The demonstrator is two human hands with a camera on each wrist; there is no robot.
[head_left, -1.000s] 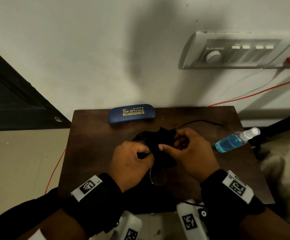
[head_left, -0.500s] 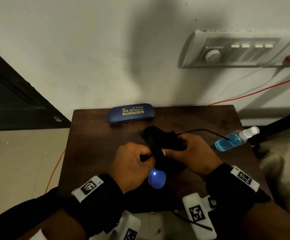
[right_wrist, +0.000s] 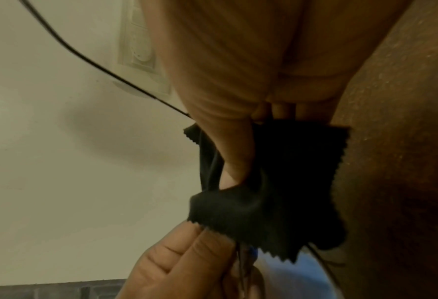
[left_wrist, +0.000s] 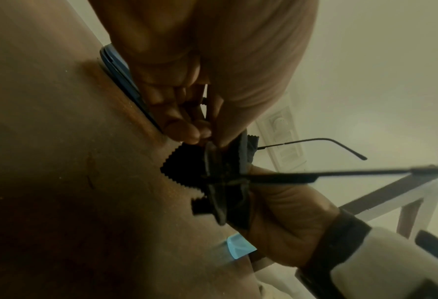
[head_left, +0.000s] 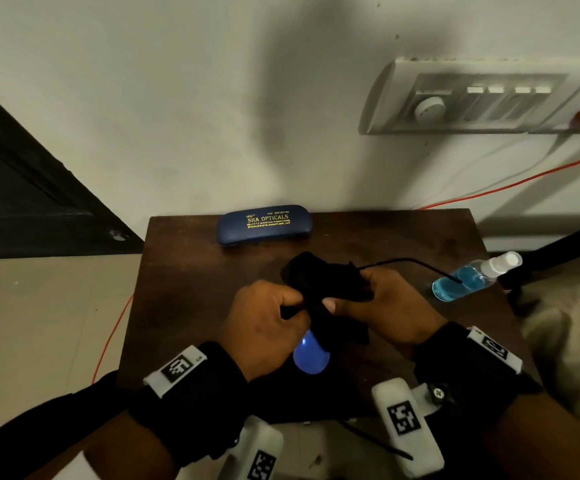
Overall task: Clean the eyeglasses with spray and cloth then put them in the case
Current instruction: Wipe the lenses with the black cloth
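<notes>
Eyeglasses (head_left: 311,355) are up off the bench (head_left: 184,306) right now, held over its middle toward the near edge, so this looks like the wiping step, with spraying probably done already (my guess, can't confirm). One lens glows blue in the head view, poking out below the cloth.

Left hand (head_left: 267,327) has its grip pinched on the frame near the bridge. Right hand (head_left: 385,310) has its grip curled and pinching the black cloth (head_left: 326,289), with the thumb pressed into the fabric over what I take to be the other lens. One temple arm (head_left: 409,263) sticks out toward the right edge.

Next move, I'd say: keep rubbing, swap to the glowing lens, then fold the temples in and reach for the case. That needs a hand freed up, since the case is closed.

Around it, biggest first:
- switch panel (head_left: 482,98) on the wall, with an orange cable (head_left: 510,183) dropping to the far right corner
- blue case (head_left: 264,224) at the far edge, lid shut
- spray bottle (head_left: 472,277) lying on its side at the right edge, blue liquid inside

Only snag I see: that temple tip hangs right over the bottle, so a big swing could knock it off the edge.
</notes>
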